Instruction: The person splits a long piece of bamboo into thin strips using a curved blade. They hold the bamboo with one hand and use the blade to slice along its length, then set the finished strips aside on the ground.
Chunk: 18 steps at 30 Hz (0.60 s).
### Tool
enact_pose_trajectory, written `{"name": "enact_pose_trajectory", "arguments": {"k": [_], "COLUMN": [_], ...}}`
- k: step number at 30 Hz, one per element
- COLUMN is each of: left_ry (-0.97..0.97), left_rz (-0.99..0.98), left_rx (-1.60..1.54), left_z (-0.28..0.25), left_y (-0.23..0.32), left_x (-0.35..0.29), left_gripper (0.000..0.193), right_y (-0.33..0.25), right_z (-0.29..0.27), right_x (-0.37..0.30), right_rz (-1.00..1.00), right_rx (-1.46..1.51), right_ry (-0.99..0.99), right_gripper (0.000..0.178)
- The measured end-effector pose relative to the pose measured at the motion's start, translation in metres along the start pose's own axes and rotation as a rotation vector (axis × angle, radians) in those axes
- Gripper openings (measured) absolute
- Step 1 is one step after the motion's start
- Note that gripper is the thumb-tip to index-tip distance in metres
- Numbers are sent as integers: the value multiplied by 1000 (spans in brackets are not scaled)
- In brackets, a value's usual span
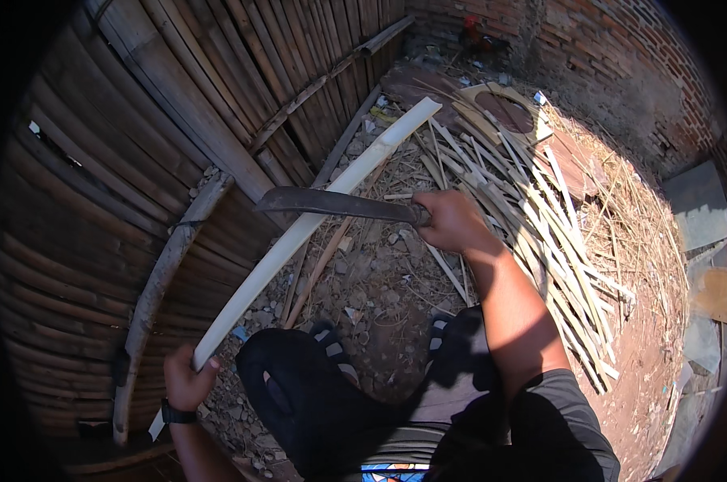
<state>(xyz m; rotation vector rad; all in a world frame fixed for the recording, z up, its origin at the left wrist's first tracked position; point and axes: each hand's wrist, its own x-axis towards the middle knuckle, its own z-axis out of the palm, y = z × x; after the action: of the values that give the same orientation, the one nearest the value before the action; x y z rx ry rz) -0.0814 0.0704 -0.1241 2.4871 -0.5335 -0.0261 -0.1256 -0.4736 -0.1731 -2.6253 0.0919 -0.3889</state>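
My left hand, with a dark band on its wrist, is closed round the lower end of a long split bamboo strip. The strip slants up and away to the right, its pale inner face showing. In my right hand is the handle of a machete. Its dark, broad blade points left and lies across the strip near the middle; whether the blade touches it I cannot tell. My fingers hide most of the handle.
A heap of split bamboo sticks lies on the ground to the right. A slatted bamboo wall stands close on the left, with a brick wall at the back. Beyond the heap is a board with a round hole. A rooster stands far off.
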Motion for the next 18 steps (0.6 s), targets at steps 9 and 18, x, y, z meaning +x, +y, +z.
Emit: {"name": "enact_pose_trajectory", "arguments": {"k": [9, 18], "left_ry": [50, 200], "left_rz": [16, 134], "left_rx": [37, 277], "left_z": [7, 34], "left_y": [-20, 65], "left_x": [-11, 52], "left_gripper": [45, 57], "right_y": [-10, 35], "right_z": [-5, 0], "right_x": [-3, -2], "right_rz": [140, 362], "right_rx": [14, 298], "right_ry": [-108, 148], "right_gripper": [34, 38]}}
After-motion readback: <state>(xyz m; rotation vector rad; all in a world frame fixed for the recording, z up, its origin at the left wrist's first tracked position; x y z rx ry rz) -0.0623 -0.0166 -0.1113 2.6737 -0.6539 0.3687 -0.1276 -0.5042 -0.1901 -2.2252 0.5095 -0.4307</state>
